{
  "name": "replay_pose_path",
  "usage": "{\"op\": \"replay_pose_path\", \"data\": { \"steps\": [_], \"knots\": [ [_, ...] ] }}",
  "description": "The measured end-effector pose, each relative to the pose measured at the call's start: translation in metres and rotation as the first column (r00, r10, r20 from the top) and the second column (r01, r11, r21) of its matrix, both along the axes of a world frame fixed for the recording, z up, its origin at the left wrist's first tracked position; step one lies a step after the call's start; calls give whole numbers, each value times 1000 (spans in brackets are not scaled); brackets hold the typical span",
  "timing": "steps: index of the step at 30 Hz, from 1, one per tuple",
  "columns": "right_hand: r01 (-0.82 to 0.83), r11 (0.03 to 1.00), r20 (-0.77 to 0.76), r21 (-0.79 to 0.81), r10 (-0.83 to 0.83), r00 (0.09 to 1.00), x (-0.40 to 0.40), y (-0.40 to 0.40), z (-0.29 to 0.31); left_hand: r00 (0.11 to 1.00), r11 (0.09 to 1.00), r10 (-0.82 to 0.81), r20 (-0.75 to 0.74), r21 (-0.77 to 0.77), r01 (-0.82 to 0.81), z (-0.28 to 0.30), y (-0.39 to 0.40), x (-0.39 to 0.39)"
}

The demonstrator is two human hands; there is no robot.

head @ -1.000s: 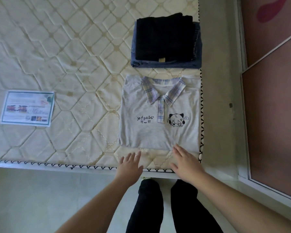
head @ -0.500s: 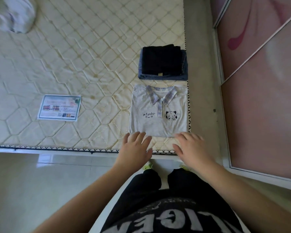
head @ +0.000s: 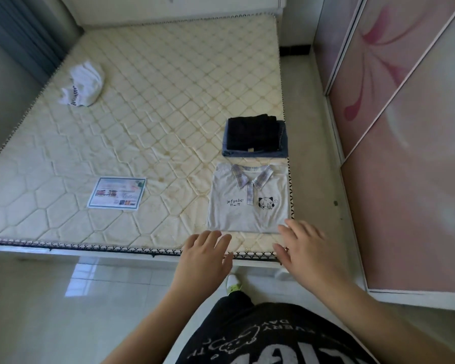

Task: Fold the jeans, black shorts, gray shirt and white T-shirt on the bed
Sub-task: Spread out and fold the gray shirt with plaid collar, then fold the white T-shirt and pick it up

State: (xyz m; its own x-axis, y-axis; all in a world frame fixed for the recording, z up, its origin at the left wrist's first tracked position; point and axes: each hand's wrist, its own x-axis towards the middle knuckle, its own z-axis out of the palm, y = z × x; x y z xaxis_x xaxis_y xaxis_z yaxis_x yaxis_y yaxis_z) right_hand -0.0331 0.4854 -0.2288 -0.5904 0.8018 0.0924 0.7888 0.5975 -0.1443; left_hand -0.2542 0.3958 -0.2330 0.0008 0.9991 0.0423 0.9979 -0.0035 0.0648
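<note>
While both arms reach forward, the left hand (head: 204, 254) and right hand (head: 304, 246) hover palm-down with fingers spread and relaxed, grasping nothing, at the near edge of the folded gray collared shirt (head: 248, 199). Folded black shorts (head: 252, 132) lie atop folded blue jeans (head: 256, 153) just beyond it on the cream quilted mattress (head: 142, 127); the crumpled white T-shirt (head: 83, 86) lies far left.

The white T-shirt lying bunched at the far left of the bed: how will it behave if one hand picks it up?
The white T-shirt lies crumpled in soft folds, so it is probably limp and will hang and unfurl when lifted. It looks thin, so likely light. Being cloth, it should neither roll nor break.
</note>
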Motion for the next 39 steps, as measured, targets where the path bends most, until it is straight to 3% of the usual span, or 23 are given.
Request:
{"op": "replay_pose_path", "data": {
  "steps": [9,18,27,33,39],
  "knots": [
    [-24,996,-5,-81,24,1000,43,-40,3,996,997,72,-46,-30,-73,14,-53,64],
    [-250,961,-16,-115,250,968,-12,-81,22,934,935,355,-36,-12,-355,45,-124,37],
    [-554,828,71,-91,560,826,-157,-167,37,684,685,729,-33,32,-728,54,-253,-45],
    [-760,649,79,-32,760,645,-283,-273,39,542,544,839,-49,18,-839,60,-380,-115],
    [-842,539,70,1,840,537,-372,-355,47,401,395,916,-17,-138,-908,67,-482,-175]
  ]
}}
